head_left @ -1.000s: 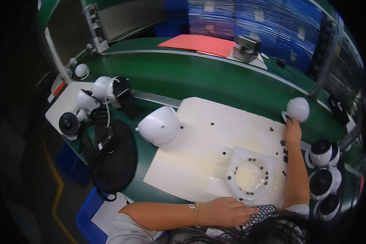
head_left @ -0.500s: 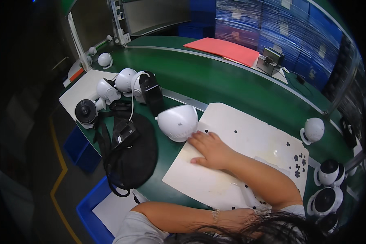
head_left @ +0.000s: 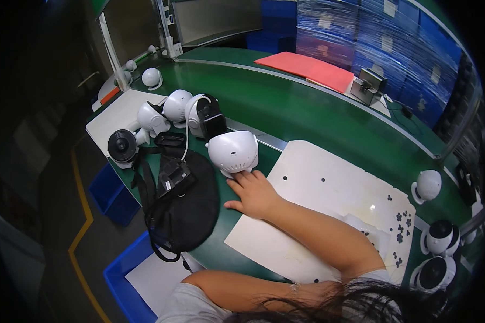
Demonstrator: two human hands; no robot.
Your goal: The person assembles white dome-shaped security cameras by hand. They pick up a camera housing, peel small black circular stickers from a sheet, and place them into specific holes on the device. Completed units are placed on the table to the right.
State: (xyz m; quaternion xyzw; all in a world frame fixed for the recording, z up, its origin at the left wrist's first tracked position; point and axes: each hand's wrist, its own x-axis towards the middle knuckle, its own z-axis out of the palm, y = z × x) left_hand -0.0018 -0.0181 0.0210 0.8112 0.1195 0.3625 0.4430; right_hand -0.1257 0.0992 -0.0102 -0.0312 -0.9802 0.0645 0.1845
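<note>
At the table's middle stands a round white security camera, its vented back toward me. My right hand reaches across the white board, fingers spread, fingertips at the lower edge of this camera. It does not wrap round it. Close to my body, my left hand lies low over the board's near edge, with a bracelet at the wrist. Hair hides its fingers, so what it holds, if anything, cannot be made out. Small black round pads are scattered on the board's right side.
Left of my right hand lie a black bag and a black adapter. More white cameras stand behind them, others at the right. A pink sheet and metal box lie far back. A blue bin stands lower left.
My right hand has moved left and slightly away, off the board's left edge. The white camera has shifted the same way and turned. The whole view has shifted slightly.
</note>
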